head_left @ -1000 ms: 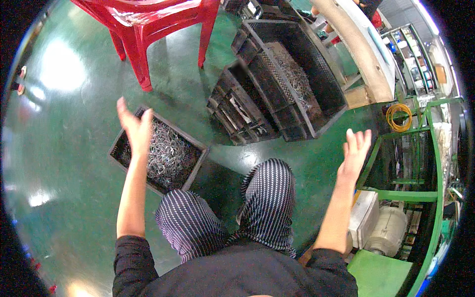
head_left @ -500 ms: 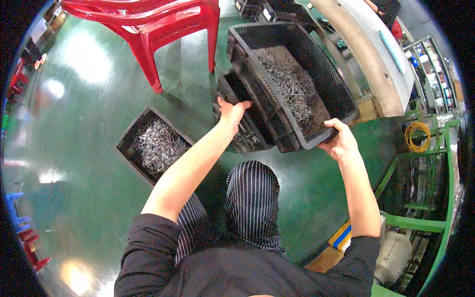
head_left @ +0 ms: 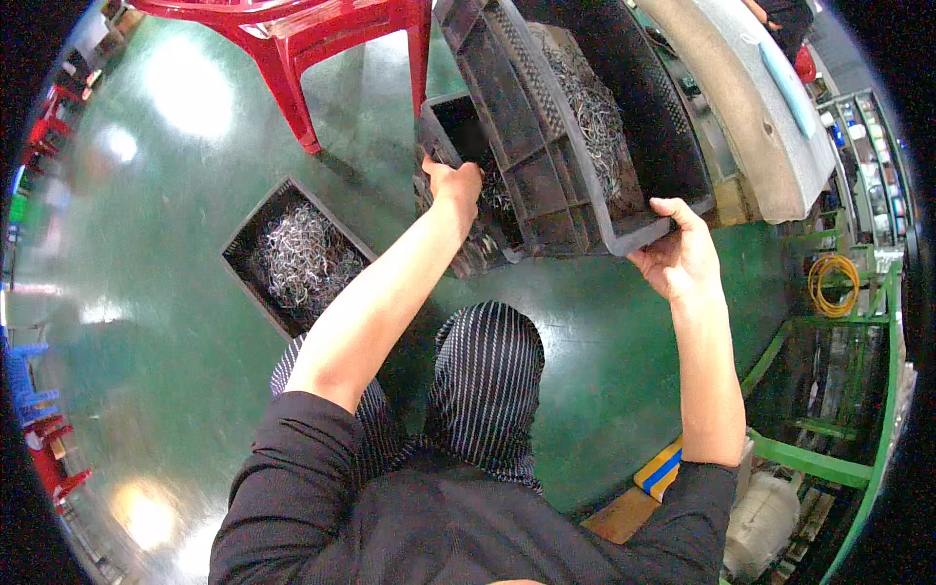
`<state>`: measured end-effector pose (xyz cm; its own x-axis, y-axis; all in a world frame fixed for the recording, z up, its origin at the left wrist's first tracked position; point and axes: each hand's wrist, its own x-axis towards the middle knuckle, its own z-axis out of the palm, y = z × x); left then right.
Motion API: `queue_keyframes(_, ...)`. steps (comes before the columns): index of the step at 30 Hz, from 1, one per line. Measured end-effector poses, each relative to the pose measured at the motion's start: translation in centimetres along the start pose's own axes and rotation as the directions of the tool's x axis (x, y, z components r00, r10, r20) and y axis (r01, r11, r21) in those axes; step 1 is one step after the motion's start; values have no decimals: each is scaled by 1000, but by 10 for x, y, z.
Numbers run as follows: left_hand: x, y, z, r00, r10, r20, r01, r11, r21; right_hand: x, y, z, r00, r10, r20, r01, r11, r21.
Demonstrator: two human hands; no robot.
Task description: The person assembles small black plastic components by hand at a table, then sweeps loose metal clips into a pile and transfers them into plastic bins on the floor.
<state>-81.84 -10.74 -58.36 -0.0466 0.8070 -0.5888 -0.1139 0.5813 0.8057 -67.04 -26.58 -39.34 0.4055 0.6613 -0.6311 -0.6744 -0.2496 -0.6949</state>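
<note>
- Closest in: wearing dark top point(head_left: 448, 531) + striped trousers point(head_left: 487, 390), knees fwd.
- W/ R hand point(head_left: 682, 255): gripping near R corner of upper crate point(head_left: 546, 185), w/ thumb over rim & fingers underneath.
- W/ L hand point(head_left: 453, 190): closed over rim of lower crate point(head_left: 444, 146), w/ fingertips partly hidden.
- Inside upper crate: loose, thin curved metal pcs point(head_left: 593, 122), heaped.
- Re crates: upper just R of lower, overlapping in view; can't tell if touching.
- On green floor point(head_left: 195, 375), L of lower crate & well apart: small crate point(head_left: 330, 216), w/ similar pcs inside.
- Off R: green frame point(head_left: 809, 458), w/ whitish cylinder point(head_left: 765, 522) by it; yellow coil point(head_left: 833, 285) farther up.
- Beyond crates, approx. top L: red chair point(head_left: 291, 68).
- Top R: pale padded worktop point(head_left: 741, 78), then stocked shelves point(head_left: 877, 156).
- Farthest, top R: dark-clad co-worker point(head_left: 788, 19), cut off by edge.
</note>
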Motion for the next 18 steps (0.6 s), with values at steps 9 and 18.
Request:
queue_keyframes(9,3,10,-9,1000,14,-15,-14,1000,11,-17,-1,-6,999,-45,23,46,999,-16)
queue_keyframes(18,2,4,-47,993,94,74,-88,993,-82,-80,38,-73,987,-93,-134,91,996,-25)
